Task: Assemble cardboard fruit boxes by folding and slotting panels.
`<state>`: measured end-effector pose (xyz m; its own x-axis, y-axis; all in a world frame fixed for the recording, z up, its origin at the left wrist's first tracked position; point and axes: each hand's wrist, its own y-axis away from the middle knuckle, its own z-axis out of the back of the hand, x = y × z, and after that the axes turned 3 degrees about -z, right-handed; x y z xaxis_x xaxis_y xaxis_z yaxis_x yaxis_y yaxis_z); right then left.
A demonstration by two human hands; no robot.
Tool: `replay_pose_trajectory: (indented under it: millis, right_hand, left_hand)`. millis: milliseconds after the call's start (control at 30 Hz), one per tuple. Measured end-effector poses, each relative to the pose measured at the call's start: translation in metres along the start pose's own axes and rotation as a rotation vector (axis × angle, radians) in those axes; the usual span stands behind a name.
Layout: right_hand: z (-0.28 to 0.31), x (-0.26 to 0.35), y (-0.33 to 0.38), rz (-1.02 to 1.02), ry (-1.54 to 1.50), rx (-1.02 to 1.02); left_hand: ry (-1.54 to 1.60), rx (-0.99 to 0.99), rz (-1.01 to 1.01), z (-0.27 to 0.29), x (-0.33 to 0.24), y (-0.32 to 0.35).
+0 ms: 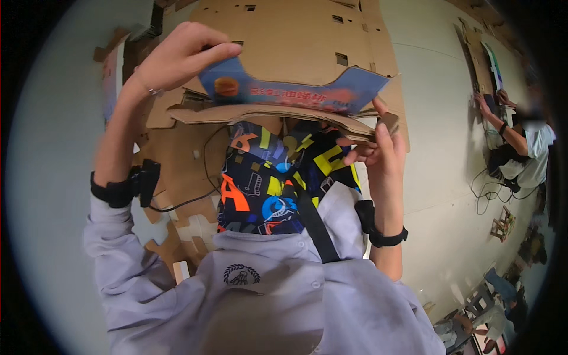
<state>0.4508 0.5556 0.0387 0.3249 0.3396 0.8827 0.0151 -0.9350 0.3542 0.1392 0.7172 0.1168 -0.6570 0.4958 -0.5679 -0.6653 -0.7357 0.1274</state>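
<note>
A folded cardboard piece with a blue printed face [236, 80] stands tilted in front of me, above my lap. Its top edge dips in the middle, and brown unprinted flaps [260, 110] run along the side nearest me. My left hand [188, 56] is closed on the upper left corner, thumb lying along the edge. At the right end my right hand [381, 145] pinches the brown layers, some fingers underneath. Whether all the brown layers belong to the one piece, I cannot tell.
A large brown cardboard sheet [296, 41] with small slots lies beyond the piece. Cardboard scraps [177, 195] and a black cable [183, 207] are on my left. Far right, another person [526, 148] handles cardboard; a small wooden stool [502, 223] stands nearby. More people sit lower right.
</note>
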Motion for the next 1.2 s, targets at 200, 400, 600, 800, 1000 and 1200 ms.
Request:
replay_pose_trajectory:
  millis: [200, 400, 600, 800, 1000, 1200]
  right_hand:
    - [0.008, -0.016, 0.006, 0.015, -0.042, -0.062]
    - [0.015, -0.032, 0.010, -0.042, 0.041, -0.132]
    - [-0.002, -0.031, 0.012, 0.023, 0.078, -0.095]
    - [-0.011, -0.002, -0.018, 0.328, 0.379, -0.154]
    - [0.054, 0.021, -0.043, 0.550, 0.373, -0.257]
    - [0.141, 0.016, -0.086, 0.256, 0.152, -0.484]
  left_hand:
    - [0.131, 0.055, -0.032, -0.008, -0.007, -0.003]
    - [-0.145, 0.186, -0.199, -0.030, -0.036, 0.023]
    - [-0.245, 0.066, -0.013, -0.059, -0.049, 0.062]
    - [-0.210, -0.363, 0.054, -0.075, -0.040, 0.062]
    - [0.105, -0.603, 0.217, -0.057, -0.021, 0.039]
    - [0.222, -0.888, 0.226, -0.009, -0.018, 0.055]
